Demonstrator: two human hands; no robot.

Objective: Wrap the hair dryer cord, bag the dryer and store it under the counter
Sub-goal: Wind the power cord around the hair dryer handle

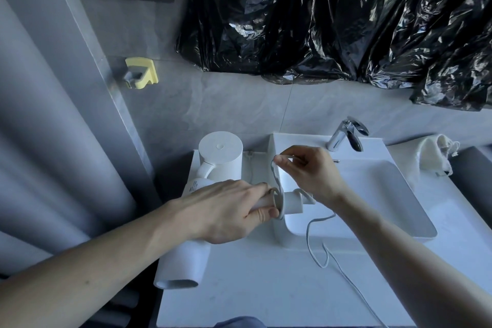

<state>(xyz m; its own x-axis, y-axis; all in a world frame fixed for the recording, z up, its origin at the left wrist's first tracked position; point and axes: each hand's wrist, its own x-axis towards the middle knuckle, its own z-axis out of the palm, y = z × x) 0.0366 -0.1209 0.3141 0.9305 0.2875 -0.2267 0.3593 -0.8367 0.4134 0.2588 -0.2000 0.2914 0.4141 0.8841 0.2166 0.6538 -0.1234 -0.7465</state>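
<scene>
White hair dryer (183, 261) lies on the white table (266, 287) left of the sink (372, 194), its handle gripped by the left hand (226, 210), fingers curled round it. Small grey print on the dryer's body is too fine to read. The right hand (306, 170) pinches a loop of the cord (316, 250), which trails across the table. A white kettle (221, 154) stands just behind, a chrome tap (346, 136) beyond the sink, black plastic sheeting (332, 16) above.
</scene>
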